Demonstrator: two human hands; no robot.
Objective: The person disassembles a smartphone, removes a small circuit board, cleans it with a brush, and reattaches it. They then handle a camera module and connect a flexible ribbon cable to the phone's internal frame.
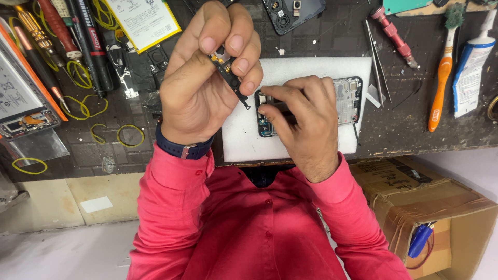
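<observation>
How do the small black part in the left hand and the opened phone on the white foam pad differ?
The small black part is held up off the bench, pinched in the left hand; the opened phone lies flat on the foam pad under the right hand. The part is narrow and much smaller; the phone is a wide rectangular frame. Both show exposed electronics.

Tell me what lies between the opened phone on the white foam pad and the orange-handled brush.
In the head view, metal tweezers lie between the opened phone and the orange-handled brush, partly on the foam pad's right edge; dark mat beyond.
</observation>
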